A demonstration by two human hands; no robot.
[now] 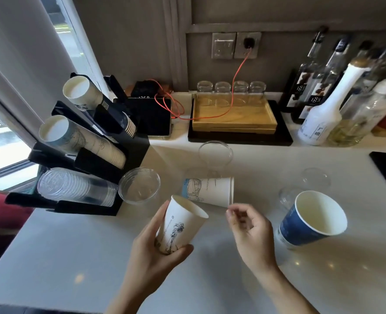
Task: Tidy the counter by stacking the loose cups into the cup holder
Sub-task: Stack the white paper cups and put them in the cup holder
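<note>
At the near edge of a white surface [51, 257], a person's left hand [151, 252] grips a white paper cup [180, 225] printed with a line drawing, fingers wrapped round its base so the open mouth tilts up and to the right. The right hand [250, 230] hovers just beside it, fingers loosely curled and holding nothing, apparently ready for a second white cup [210, 191] lying on its side just beyond. A blue paper cup [309, 220] stands to the right, and clear plastic cups [140, 185] wait loose farther back. The black cup holder [110, 159] at far left already cradles three slanted stacks, sorted by type; the held cup would seem bound for the matching white stack [83, 138].
</note>
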